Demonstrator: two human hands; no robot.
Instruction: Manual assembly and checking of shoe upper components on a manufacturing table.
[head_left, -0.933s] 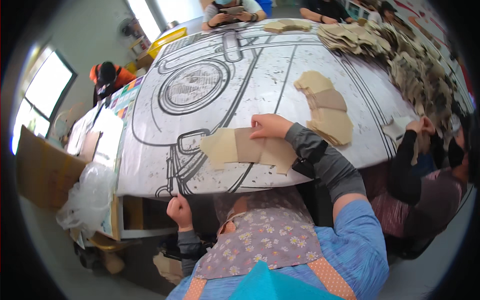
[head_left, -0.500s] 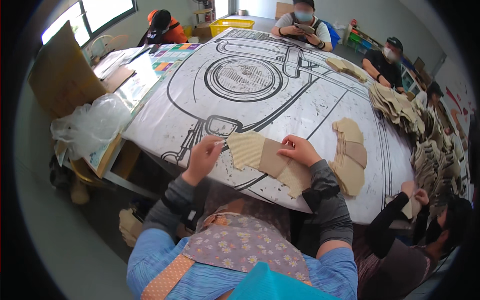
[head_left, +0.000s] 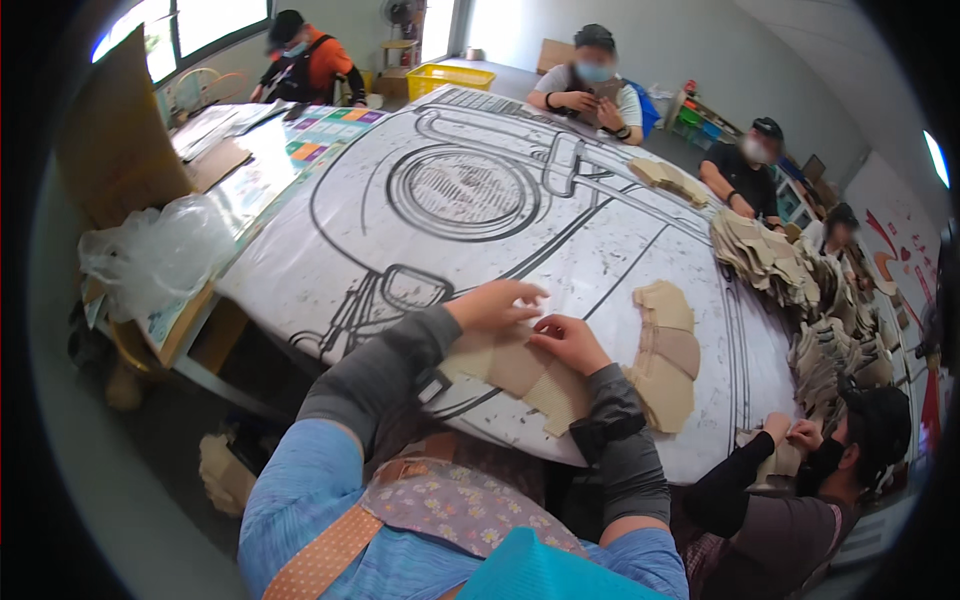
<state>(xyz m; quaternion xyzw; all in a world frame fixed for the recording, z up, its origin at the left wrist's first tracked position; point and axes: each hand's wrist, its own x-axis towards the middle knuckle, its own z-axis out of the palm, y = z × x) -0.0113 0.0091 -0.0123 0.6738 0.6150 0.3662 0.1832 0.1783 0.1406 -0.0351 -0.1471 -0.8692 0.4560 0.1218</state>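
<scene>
A sewn fabric piece (head_left: 517, 371), with beige ribbed ends and a browner middle panel, lies at the table's near edge. My right hand (head_left: 572, 345) is closed on its upper edge, thumb and fingers pinched together. Just above the piece, my left hand (head_left: 500, 305) is curled close to the right fingertips. Whatever is between its fingers is too small to make out. The left forearm covers part of the piece's left end. To the right, a similar curved fabric piece (head_left: 668, 357) rests flat on the printed white table cover (head_left: 590, 245).
Stacked fabric pieces (head_left: 765, 258) crowd the table's right side, and a smaller pile (head_left: 668, 182) is farther back. A co-worker (head_left: 790, 500) handles fabric at my right; others sit around the table. A clear plastic bag (head_left: 160, 250) and upright cardboard (head_left: 120, 140) stand left.
My left hand has moved right, from the fabric piece's left end to beside my right hand. The right hand has shifted along the piece's upper edge. The whole view has turned slightly.
</scene>
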